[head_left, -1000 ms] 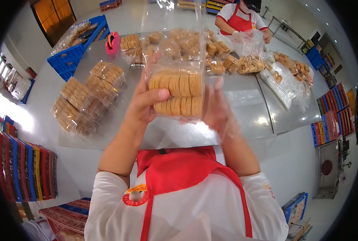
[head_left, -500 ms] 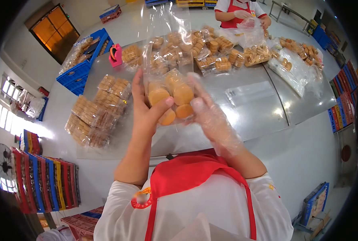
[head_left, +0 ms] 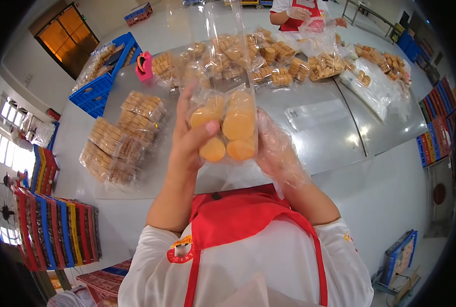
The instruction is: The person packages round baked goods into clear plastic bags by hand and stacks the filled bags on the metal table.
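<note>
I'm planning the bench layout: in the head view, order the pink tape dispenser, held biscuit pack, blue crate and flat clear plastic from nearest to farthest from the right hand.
From the right hand:
1. Held biscuit pack: just left of it.
2. Flat clear plastic: tabletop, ahead-right.
3. Pink tape dispenser: far left on the table.
4. Blue crate: left, beyond the dispenser.

**A packing room for baked goods**

This looks like the packing floor of a bakery or small food factory; which of the two, I cannot tell. Clear packs of biscuits (head_left: 120, 138) crowd a metal surface (head_left: 335, 140), with a pink tape dispenser (head_left: 143, 69) and plastic bags (head_left: 363, 92) among them. A blue crate (head_left: 92, 97) of bagged goods stands beside it, and coloured crates (head_left: 56, 227) are stacked on the smooth pale floor (head_left: 356, 199). Across the surface, a co-worker (head_left: 291, 24) wears a red apron and plastic gloves.
</note>
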Demonstrator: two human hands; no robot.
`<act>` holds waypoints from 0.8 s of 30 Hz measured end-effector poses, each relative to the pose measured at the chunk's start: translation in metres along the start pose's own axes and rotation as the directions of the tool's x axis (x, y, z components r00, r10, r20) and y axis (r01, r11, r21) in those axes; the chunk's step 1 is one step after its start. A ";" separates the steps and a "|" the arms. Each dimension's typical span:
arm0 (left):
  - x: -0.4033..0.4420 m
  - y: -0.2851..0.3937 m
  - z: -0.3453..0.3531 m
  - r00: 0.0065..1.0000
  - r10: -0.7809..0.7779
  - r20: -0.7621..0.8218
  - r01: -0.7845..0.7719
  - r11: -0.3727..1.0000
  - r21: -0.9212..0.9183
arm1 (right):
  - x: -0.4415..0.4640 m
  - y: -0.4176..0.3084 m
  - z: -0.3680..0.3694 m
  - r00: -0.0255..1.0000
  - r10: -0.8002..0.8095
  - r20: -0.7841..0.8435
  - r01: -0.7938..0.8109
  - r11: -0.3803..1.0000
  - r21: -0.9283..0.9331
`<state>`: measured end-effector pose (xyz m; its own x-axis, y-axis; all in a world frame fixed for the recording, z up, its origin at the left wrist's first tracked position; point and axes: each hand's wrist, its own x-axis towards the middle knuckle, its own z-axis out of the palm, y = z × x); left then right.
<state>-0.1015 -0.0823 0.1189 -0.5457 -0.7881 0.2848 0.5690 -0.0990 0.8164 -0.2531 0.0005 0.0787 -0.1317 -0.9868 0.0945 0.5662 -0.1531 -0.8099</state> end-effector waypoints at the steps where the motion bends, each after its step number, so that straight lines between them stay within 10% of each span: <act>1: 0.000 0.001 0.001 1.000 -0.012 -0.022 0.013 1.000 0.019 | -0.001 0.000 0.000 1.000 -0.004 0.005 0.004 1.000 0.030; 10: -0.001 0.006 0.006 0.970 -0.158 -0.185 0.175 0.981 0.078 | -0.004 0.000 -0.003 0.992 0.061 -0.111 -0.041 0.984 0.175; 24: -0.050 0.008 0.034 0.986 0.144 0.085 -0.167 0.873 0.458 | -0.030 -0.038 0.027 1.000 0.018 0.001 -0.017 0.956 0.292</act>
<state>-0.0908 -0.0234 0.1278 -0.5081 -0.7396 0.4414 0.3062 0.3239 0.8952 -0.2492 0.0346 0.1222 -0.1210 -0.9894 0.0803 0.7815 -0.1448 -0.6069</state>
